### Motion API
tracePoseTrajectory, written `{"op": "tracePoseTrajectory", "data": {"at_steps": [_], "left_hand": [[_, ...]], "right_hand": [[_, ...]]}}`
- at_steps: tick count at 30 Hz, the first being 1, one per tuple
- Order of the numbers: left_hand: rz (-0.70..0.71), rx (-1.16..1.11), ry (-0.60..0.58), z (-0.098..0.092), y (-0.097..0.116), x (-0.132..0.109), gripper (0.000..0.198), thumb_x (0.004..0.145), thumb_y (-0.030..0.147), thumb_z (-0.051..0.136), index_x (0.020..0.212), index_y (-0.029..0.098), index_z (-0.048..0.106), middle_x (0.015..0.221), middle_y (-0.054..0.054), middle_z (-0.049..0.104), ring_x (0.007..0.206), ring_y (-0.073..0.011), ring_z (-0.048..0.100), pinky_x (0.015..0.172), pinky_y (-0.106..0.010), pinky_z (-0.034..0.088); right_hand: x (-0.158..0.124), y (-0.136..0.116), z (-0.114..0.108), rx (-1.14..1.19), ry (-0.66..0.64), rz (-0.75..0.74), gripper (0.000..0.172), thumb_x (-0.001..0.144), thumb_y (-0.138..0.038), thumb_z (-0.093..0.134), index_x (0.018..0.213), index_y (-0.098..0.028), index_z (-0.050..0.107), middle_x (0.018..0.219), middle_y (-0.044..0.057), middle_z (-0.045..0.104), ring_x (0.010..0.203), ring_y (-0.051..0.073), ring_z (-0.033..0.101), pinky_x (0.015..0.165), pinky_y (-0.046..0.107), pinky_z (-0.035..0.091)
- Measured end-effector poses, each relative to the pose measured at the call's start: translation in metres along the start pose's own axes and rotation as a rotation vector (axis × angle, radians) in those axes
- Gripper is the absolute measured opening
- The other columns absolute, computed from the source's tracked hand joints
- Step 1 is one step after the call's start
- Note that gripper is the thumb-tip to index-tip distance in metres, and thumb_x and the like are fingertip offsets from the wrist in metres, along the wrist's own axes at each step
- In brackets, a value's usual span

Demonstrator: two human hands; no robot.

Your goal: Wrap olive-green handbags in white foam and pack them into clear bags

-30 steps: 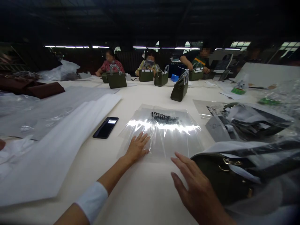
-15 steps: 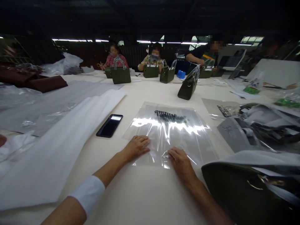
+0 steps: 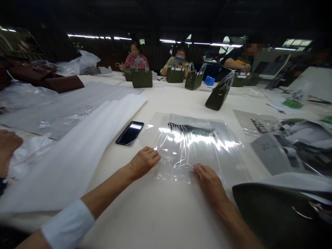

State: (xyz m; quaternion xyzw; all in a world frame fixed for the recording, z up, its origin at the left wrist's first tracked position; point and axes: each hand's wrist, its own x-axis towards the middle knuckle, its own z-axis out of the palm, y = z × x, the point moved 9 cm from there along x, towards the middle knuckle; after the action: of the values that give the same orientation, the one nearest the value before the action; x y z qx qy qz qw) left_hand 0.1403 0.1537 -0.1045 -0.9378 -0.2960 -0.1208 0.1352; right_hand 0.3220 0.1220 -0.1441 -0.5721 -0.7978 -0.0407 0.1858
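Observation:
A clear plastic bag (image 3: 193,147) with black lettering lies flat on the white table (image 3: 160,214) in front of me. My left hand (image 3: 144,162) has its fingers curled on the bag's near left corner. My right hand (image 3: 209,181) has its fingers pressed together on the bag's near edge, where the film is wrinkled up between the hands. A dark green handbag (image 3: 280,214) sits just right of my right forearm.
A black phone (image 3: 130,132) lies left of the bag. White and grey sheets (image 3: 75,152) cover the table's left side. More plastic-wrapped items (image 3: 290,145) lie at right. Several green handbags (image 3: 142,77) and three seated people are at the far end. Another person's hand (image 3: 7,147) shows at far left.
My right hand came down from above the table onto the bag's near edge. My left hand's fingers went from spread flat to curled, and the film has bunched up between the hands.

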Motion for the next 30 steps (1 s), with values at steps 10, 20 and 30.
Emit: {"op": "tracePoseTrajectory", "data": {"at_steps": [10,20,30], "left_hand": [[-0.138,-0.113,-0.007,-0.025,0.039,-0.104,0.02,0.084,0.005,0.041,0.079,0.016,0.057,0.073,-0.001,0.057,0.071,-0.0129,0.051,0.07,-0.028,0.041],[-0.292,-0.192,-0.329,-0.029,0.062,-0.139,0.01,0.083,0.022,0.049,0.077,0.018,0.055,0.077,-0.001,0.056,0.068,-0.0132,0.051,0.063,-0.025,0.039],[-0.296,-0.264,-0.358,-0.028,0.078,-0.134,0.017,0.084,0.025,0.048,0.07,0.017,0.054,0.076,-0.001,0.056,0.07,-0.0142,0.052,0.067,-0.026,0.04]], "right_hand": [[-0.089,-0.025,-0.041,0.05,0.033,-0.355,0.031,0.087,-0.008,0.034,0.103,-0.013,0.06,0.105,0.011,0.063,0.102,0.02,0.057,0.086,0.033,0.048],[-0.096,-0.04,-0.047,0.222,-0.282,-0.127,0.028,0.088,-0.032,0.045,0.07,-0.018,0.061,0.066,0.003,0.061,0.061,0.014,0.057,0.057,0.023,0.04],[-0.106,-0.033,-0.043,0.273,-0.294,-0.03,0.022,0.085,-0.03,0.049,0.071,-0.018,0.06,0.069,0.002,0.06,0.065,0.014,0.055,0.061,0.024,0.039]]}}
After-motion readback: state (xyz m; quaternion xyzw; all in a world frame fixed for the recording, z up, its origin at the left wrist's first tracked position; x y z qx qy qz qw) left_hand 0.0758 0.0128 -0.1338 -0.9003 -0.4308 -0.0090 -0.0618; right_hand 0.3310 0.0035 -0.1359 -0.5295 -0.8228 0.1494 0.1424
